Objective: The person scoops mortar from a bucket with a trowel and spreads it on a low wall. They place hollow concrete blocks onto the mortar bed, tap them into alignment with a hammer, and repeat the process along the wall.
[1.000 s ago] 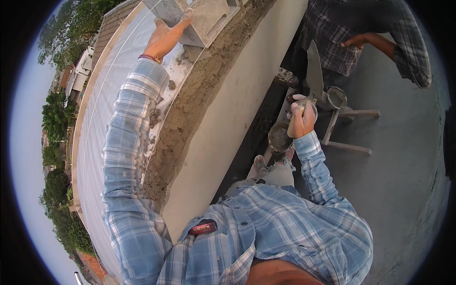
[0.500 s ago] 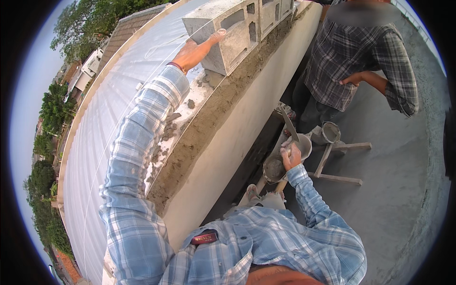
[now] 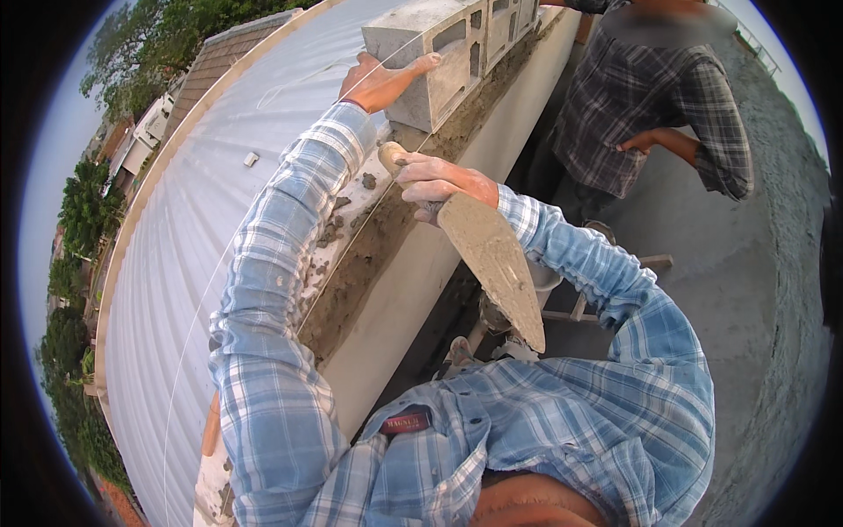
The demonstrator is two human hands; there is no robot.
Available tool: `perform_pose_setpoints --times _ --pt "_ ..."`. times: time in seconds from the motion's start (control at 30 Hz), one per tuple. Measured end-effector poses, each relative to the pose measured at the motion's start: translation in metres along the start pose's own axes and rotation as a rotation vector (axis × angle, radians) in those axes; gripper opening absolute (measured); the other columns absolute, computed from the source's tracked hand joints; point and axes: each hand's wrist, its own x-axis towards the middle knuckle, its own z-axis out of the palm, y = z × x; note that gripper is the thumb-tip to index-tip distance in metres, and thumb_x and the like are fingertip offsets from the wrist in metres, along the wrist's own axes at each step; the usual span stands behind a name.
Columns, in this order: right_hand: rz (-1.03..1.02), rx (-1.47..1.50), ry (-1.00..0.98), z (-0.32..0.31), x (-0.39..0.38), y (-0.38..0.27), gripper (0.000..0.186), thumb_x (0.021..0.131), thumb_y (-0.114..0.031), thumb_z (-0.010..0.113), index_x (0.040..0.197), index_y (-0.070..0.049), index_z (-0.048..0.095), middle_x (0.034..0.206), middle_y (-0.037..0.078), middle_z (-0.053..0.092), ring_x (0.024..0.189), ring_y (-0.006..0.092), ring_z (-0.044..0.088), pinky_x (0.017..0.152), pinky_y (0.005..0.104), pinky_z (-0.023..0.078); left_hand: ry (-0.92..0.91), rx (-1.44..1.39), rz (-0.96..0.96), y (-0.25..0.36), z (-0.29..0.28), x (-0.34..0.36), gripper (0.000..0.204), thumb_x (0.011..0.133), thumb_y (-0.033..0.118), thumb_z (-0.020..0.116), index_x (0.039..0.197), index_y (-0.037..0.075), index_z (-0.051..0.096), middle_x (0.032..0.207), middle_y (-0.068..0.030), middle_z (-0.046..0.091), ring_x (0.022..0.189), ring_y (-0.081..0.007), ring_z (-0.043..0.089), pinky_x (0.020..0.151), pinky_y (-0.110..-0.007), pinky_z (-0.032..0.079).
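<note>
My left hand [image 3: 386, 82] grips the near end of a grey hollow concrete block [image 3: 457, 61], its thumb stretched across the edge. The block rests on a bed of wet mortar [image 3: 351, 281] along the wall top. Just below it, my right hand [image 3: 448, 182] holds a trowel [image 3: 493, 263] by its handle. The handle's wooden butt points at the block's lower corner. Mortar coats the trowel's blade, which hangs down toward my body. A thin taut string runs along the mortar's edge and past the block.
More hollow blocks continue beyond at the top. Left of the wall lies a ribbed metal roof [image 3: 184, 290]. To the right stands a person in a dark plaid shirt [image 3: 650, 105], hand at the waist. A bucket and a wooden frame [image 3: 575, 314] sit below, partly hidden by my right arm.
My right hand has risen with the trowel from above the bucket to beside the block, and the trowel has turned so its handle leads. My left hand stays on the block.
</note>
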Motion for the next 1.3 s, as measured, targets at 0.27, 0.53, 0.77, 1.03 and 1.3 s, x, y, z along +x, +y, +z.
perform_pose_setpoints --times 0.27,0.53,0.77,1.03,1.3 --pt "-0.195 -0.302 -0.443 0.020 0.013 0.038 0.039 0.081 -0.022 0.066 0.115 -0.012 0.051 0.130 0.010 0.046 0.136 0.0289 0.036 0.116 0.0495 0.029 0.011 0.038 0.006 -0.007 0.003 0.001 0.120 0.062 0.086 0.055 0.134 -0.010 0.045 0.131 -0.0314 0.049 0.124 -0.0426 0.050 0.104 -0.044 0.041" --pt "0.037 -0.535 -0.463 0.019 0.002 0.057 0.041 0.078 -0.017 0.071 0.115 -0.014 0.052 0.122 0.006 0.049 0.123 0.0275 0.044 0.110 0.0466 0.038 0.063 0.099 0.034 -0.012 0.008 0.002 0.122 0.059 0.091 0.052 0.131 -0.008 0.050 0.126 -0.0313 0.053 0.118 -0.0434 0.055 0.097 -0.047 0.047" --pt "0.094 -0.563 -0.508 0.024 0.003 0.054 0.041 0.077 -0.012 0.070 0.113 -0.012 0.052 0.118 0.005 0.050 0.122 0.0284 0.045 0.110 0.0455 0.038 0.084 0.092 0.109 -0.016 0.008 0.003 0.136 0.054 0.094 0.052 0.124 -0.022 0.044 0.105 -0.0377 0.059 0.101 -0.0428 0.065 0.079 -0.045 0.056" --pt "0.079 -0.551 -0.541 0.026 0.005 0.055 0.042 0.074 -0.012 0.073 0.110 -0.011 0.052 0.119 0.006 0.050 0.122 0.0287 0.046 0.108 0.0436 0.041 0.080 0.050 0.135 -0.012 0.003 -0.005 0.120 0.062 0.087 0.054 0.126 -0.014 0.047 0.112 -0.0335 0.059 0.106 -0.0417 0.062 0.085 -0.043 0.053" --pt "0.050 -0.246 -0.305 0.002 -0.001 0.044 0.043 0.078 -0.012 0.072 0.115 -0.006 0.052 0.121 0.010 0.054 0.127 0.0300 0.048 0.109 0.0426 0.039 0.017 0.056 -0.026 -0.010 -0.001 0.000 0.133 0.059 0.092 0.054 0.127 -0.022 0.038 0.114 -0.0375 0.056 0.110 -0.0428 0.061 0.088 -0.042 0.054"
